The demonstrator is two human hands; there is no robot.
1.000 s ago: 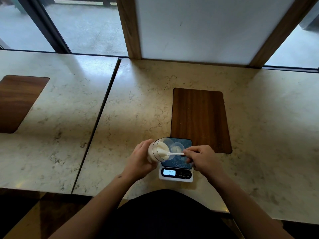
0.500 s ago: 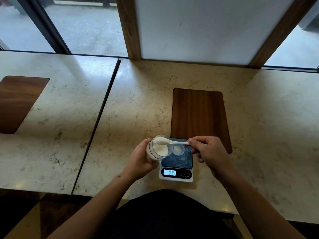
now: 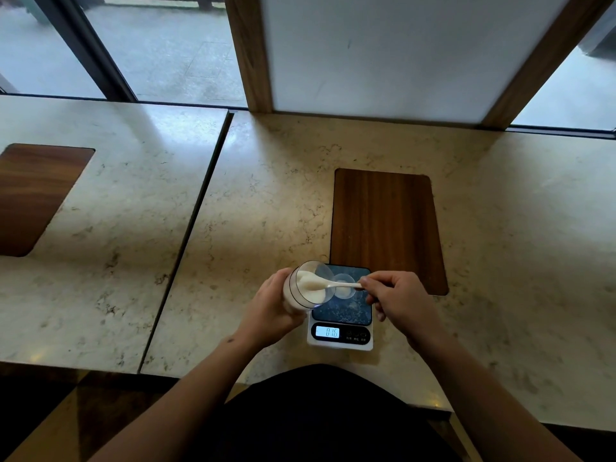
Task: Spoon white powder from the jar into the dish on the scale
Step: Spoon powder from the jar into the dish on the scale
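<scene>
My left hand (image 3: pixel 270 308) grips a clear jar (image 3: pixel 305 285) of white powder, tilted so its mouth faces right, just left of the scale. My right hand (image 3: pixel 398 303) pinches the handle of a white spoon (image 3: pixel 328 284); the spoon's bowl is inside the jar mouth, heaped with powder. A small clear dish (image 3: pixel 344 288) sits on the dark platform of the white scale (image 3: pixel 340 316), right under the spoon handle. The lit display reads about 0.16.
The scale stands on a marble counter (image 3: pixel 266 211) near its front edge, overlapping a wooden inlay (image 3: pixel 386 225). A seam (image 3: pixel 186 235) splits the counter from a second slab with another wooden inlay (image 3: pixel 33 195) on the left. Windows and a white panel rise behind.
The spoon rose to the jar's rim half a second ago and now sits lower in the jar mouth again, loaded with powder. My right hand shifted slightly. The display reading is unchanged.
</scene>
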